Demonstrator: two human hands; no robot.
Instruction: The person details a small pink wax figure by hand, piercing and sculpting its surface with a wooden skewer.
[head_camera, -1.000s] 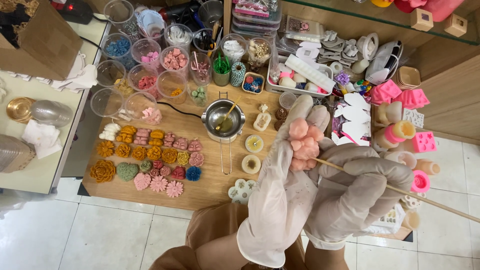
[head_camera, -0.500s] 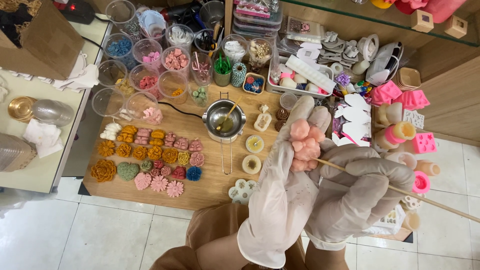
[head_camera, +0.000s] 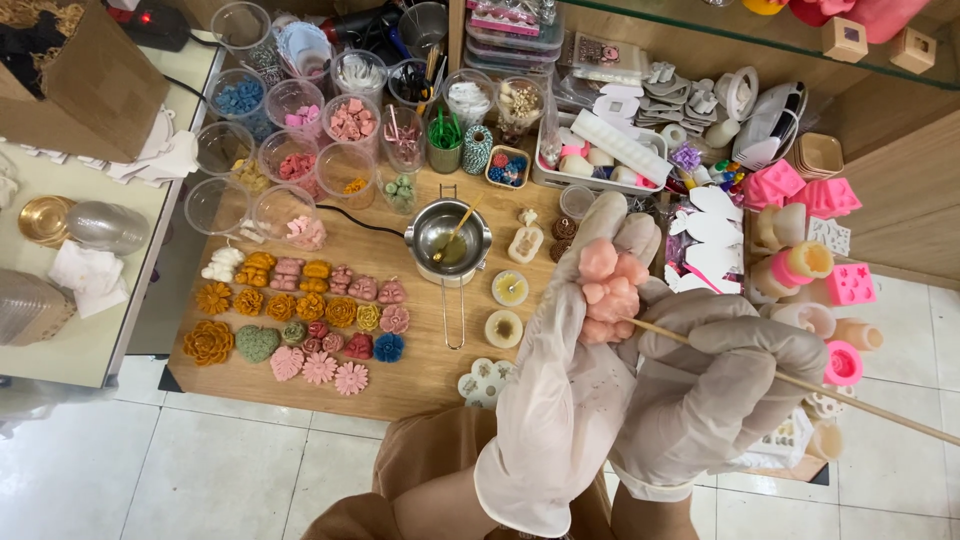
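Pink wax figure (head_camera: 610, 290), centre frame: light, brittle, likely slick; left hand (head_camera: 570, 390) pinches its sides; right hand (head_camera: 715, 385) closed around wooden skewer (head_camera: 800, 380).

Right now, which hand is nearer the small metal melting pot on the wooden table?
Left. The left hand, holding a pink wax figure, sits just right of the pot; the right hand, gripping a thin wooden stick, is farther right.

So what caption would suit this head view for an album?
Gloved left hand holds a pink bear-shaped wax figure while the right hand pokes it with a thin wooden stick.
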